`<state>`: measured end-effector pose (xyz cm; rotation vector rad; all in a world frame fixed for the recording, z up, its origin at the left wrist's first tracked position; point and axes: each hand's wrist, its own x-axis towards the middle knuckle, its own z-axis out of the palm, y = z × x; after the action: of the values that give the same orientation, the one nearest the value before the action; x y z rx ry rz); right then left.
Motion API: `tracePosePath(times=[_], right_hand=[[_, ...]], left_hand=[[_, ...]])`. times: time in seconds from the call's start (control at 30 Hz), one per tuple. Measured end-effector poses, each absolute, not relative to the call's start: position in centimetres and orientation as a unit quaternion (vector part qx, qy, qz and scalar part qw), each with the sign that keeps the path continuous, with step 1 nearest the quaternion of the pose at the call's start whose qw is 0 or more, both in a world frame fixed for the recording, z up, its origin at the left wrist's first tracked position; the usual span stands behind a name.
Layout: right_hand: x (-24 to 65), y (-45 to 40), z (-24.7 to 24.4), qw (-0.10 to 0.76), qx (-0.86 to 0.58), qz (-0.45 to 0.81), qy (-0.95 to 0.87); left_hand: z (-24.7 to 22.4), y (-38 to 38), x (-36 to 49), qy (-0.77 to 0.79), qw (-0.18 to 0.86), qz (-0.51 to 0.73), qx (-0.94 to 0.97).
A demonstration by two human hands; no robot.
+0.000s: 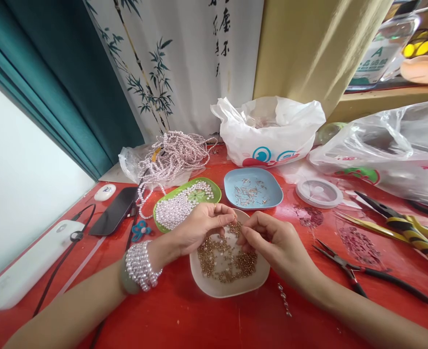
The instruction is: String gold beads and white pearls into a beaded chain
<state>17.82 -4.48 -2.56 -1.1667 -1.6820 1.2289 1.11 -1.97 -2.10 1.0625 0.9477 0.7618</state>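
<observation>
Over a white dish (214, 289) of small gold beads (245, 265), both hands come close together. My left hand (205, 225) has thumb and index finger pinched, on something too small to make out. Facing it, my right hand (270, 240) is also pinched, its fingertips low over the beads; what they hold, if anything, is hidden. Pearl strands (141, 266) wrap my left wrist. Behind the left hand sits a green dish (214, 190) of pale pink pearl beads (175, 211). A blue dish (232, 182) beyond the hands holds thin metal pins (246, 194).
Black-handled pliers (355, 269), tweezers (374, 225) and larger yellow-black pliers (403, 225) lie right. A short bead chain (284, 300) is near my right forearm. Bead strands (177, 155) and plastic bags (272, 135) stand behind. A phone (114, 213) and power bank (32, 261) lie left.
</observation>
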Motion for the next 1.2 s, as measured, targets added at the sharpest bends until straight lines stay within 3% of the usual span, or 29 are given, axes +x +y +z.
tracePosePath(times=[1.2], right_hand=[[17.73,-4.40,-3.03,0.377,-0.425,0.509,-0.646]], left_hand=[[-2.30,-1.90,1.12,0.412,0.663,0.390,0.489]])
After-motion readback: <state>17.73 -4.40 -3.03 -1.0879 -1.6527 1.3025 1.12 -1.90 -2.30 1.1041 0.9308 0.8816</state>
